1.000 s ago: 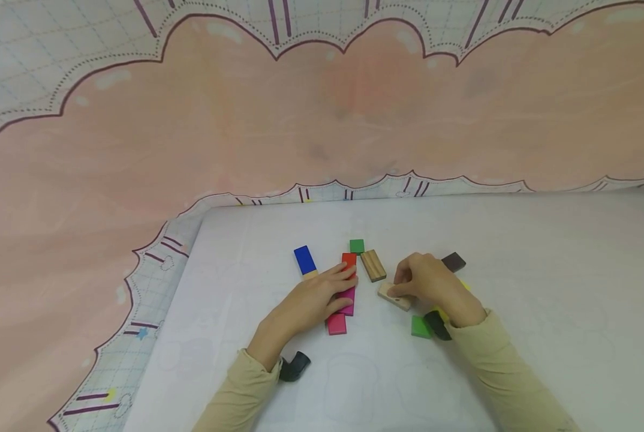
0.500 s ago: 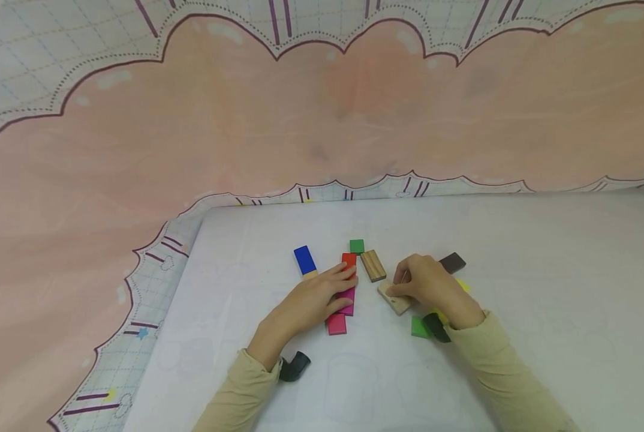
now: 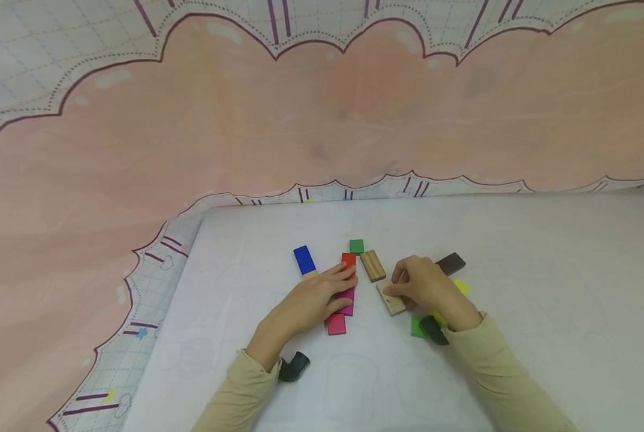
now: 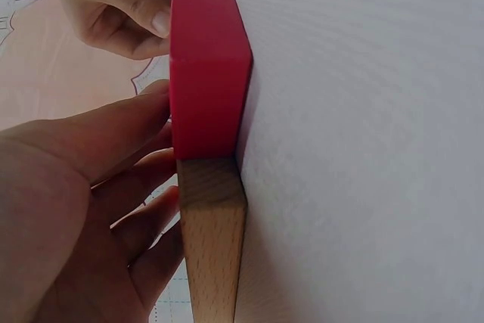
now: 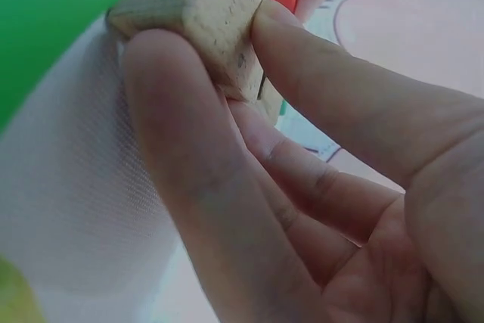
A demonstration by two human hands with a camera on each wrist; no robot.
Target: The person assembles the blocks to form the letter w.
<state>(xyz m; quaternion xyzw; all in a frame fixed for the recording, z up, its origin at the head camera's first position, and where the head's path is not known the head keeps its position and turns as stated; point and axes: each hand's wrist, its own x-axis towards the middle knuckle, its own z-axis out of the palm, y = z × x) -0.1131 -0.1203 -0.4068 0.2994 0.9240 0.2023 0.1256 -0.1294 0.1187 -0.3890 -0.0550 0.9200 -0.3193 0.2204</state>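
Note:
My left hand [image 3: 308, 300] lies with fingers extended over a column of blocks: a red block [image 3: 349, 259] at the far end, a magenta block [image 3: 346, 302] under the fingertips, and a pink-red block [image 3: 336, 324] nearest me. In the left wrist view that pink-red block [image 4: 212, 73] stands beside a plain wooden block [image 4: 215, 255]. With thumb on top and a finger along its side, my right hand [image 3: 430, 288] pinches a pale wooden block [image 3: 389, 303] low at the tabletop. The right wrist view shows dark specks on this block [image 5: 234, 28]. The palm hides part of the magenta block.
A grooved brown wooden block [image 3: 373, 266], a small green block [image 3: 357, 246] and a blue block [image 3: 304, 260] lie beyond the hands. A dark block [image 3: 451, 264], yellow pieces [image 3: 461, 287] and a light green block [image 3: 418, 327] sit around the right wrist.
The pale wooden block has turned clockwise in my right hand, its near end swinging toward me and left. The right hand has shifted slightly left and nearer. My left hand stays put.

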